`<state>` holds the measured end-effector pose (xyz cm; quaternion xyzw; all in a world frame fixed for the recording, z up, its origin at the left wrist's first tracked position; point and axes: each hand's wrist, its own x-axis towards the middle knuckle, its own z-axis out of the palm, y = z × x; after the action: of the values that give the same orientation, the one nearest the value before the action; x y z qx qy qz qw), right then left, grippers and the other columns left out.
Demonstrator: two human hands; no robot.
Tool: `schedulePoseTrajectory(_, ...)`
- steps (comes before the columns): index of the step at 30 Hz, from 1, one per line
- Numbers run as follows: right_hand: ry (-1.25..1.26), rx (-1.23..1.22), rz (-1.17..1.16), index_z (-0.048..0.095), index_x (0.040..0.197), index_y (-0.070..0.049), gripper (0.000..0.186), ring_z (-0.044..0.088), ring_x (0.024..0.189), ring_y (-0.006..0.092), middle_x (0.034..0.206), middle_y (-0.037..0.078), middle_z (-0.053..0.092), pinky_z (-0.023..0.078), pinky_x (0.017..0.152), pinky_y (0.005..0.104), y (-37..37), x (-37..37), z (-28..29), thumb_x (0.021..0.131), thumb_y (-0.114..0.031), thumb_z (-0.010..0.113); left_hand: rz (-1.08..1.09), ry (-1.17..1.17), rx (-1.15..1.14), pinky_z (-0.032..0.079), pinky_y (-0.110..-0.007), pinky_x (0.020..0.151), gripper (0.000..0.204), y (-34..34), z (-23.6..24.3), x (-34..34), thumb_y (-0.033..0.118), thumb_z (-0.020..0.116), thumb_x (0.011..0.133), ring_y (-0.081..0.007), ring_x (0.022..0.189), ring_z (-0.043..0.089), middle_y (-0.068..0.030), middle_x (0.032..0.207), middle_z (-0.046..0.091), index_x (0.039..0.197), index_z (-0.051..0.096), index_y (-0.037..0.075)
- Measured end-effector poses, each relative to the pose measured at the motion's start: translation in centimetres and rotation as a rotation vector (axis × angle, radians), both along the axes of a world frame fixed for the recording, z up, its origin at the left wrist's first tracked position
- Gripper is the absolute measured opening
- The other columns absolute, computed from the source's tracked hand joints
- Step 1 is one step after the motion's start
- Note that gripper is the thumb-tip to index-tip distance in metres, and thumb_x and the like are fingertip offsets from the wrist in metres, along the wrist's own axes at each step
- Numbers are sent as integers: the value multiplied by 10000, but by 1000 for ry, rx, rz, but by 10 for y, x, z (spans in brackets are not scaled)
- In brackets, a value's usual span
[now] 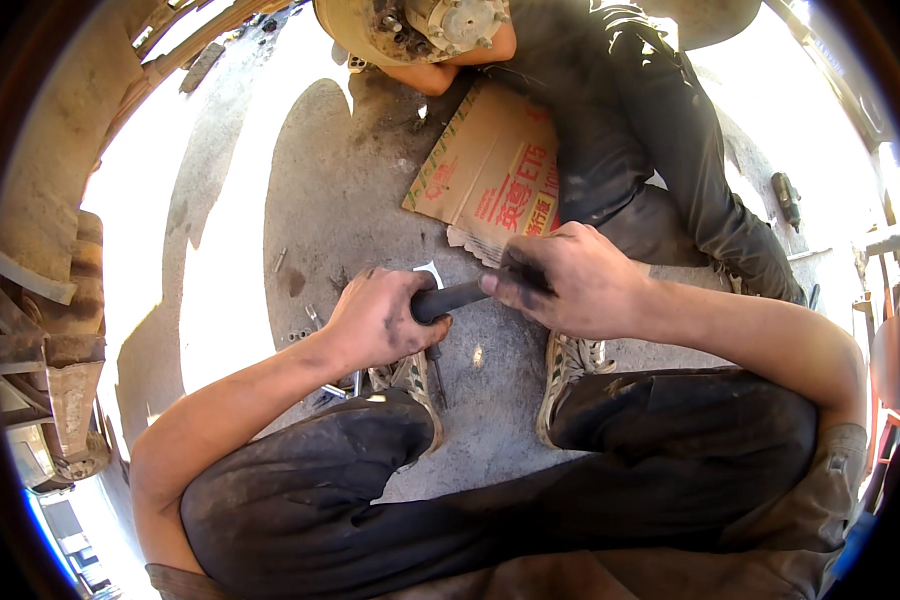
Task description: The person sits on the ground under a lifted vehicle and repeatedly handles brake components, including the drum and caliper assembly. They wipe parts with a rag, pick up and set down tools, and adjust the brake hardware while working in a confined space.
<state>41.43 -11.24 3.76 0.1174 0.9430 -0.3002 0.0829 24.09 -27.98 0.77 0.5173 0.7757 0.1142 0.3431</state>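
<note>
Between my hands, above the concrete floor, is a dark cylindrical piece (458, 298) like a thick tube or rod. My left hand (382, 318) is closed round its left end, the fingers smudged black. On its right end my right hand (578, 282) is closed too, with blackened thumb and fingers. The full shape of the piece is hidden by my hands. Just beyond my left hand, a small white piece (427, 270) shows. A thin dark rod (438, 376) is on the floor by my left shoe.
Another person in dark trousers (660, 130) is on the ground ahead, arms by a bolted metal hub (468, 24). Flattened cardboard (465, 175) lies beside them. Small metal tools (342, 388) are near my left shoe (410, 385). A dark tool (786, 202) lies far right. Vehicle parts (75, 370) stand left.
</note>
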Motion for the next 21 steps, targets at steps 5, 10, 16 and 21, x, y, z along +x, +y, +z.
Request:
schedulePoseTrajectory(5, -55, -256, -204, 611, 1027, -19, 398, 668, 802, 363, 783, 183, 665, 525, 755, 444, -3, -1, 4, 950, -405, 555, -31, 36, 74, 469, -387, 600, 357, 1, -1, 0, 308, 755, 758, -241, 585, 608, -156, 618, 581, 841, 634, -18)
schedulePoseTrajectory(10, 229, -72, -38, 613, 959, -6, 365, 667, 758, 377, 775, 196, 662, 533, 719, 446, -3, 7, -4, 936, -370, 587, 35, -33, -12, 469, -389, 607, 374, 3, 7, 0, 320, 755, 753, -246, 572, 581, -158, 616, 570, 845, 639, -23)
schedulePoseTrajectory(16, 46, -51, -112, 579, 1007, -4, 404, 662, 720, 365, 787, 195, 668, 524, 683, 444, -1, -3, 3, 901, -389, 634, 6, -56, 62, 466, -381, 600, 372, 3, 4, 2, 321, 745, 765, -222, 569, 566, -144, 598, 557, 845, 646, -28)
schedulePoseTrajectory(21, 339, -20, -107, 604, 843, 6, 377, 616, 618, 360, 629, 171, 590, 492, 611, 425, -2, 1, -9, 939, -359, 602, 64, -108, 29, 465, -373, 595, 375, 2, 4, 3, 321, 742, 770, -198, 570, 559, -132, 594, 554, 847, 645, -33)
